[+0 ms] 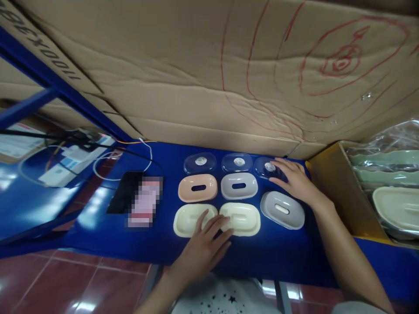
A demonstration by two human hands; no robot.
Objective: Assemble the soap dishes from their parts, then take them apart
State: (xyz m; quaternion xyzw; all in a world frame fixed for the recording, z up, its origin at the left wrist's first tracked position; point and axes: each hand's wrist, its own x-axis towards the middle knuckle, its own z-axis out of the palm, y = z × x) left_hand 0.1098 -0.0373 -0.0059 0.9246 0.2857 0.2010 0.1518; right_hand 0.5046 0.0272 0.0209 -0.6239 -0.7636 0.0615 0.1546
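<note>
My left hand (207, 242) is open, its spread fingertips resting over the facing ends of two cream oval trays, the left one (188, 220) and the right one (247, 219). My right hand (294, 181) has its thumb and fingers around the right end of a clear plastic lid (262, 168) with a round sticker. Two similar lids (193, 165) (231, 163) lie in line to its left. A peach slotted oval piece (184, 188) and a grey slotted one (252, 185) form the middle row. Below my right hand, another grey slotted piece (296, 213) sits over a cream part that shows through its slot.
A cardboard box (343, 200) with green and cream plastic pieces stands at the right. On the left of the blue table (281, 257) lie a phone (144, 203), a black object (122, 194) and cables. A cardboard wall (183, 87) rises behind.
</note>
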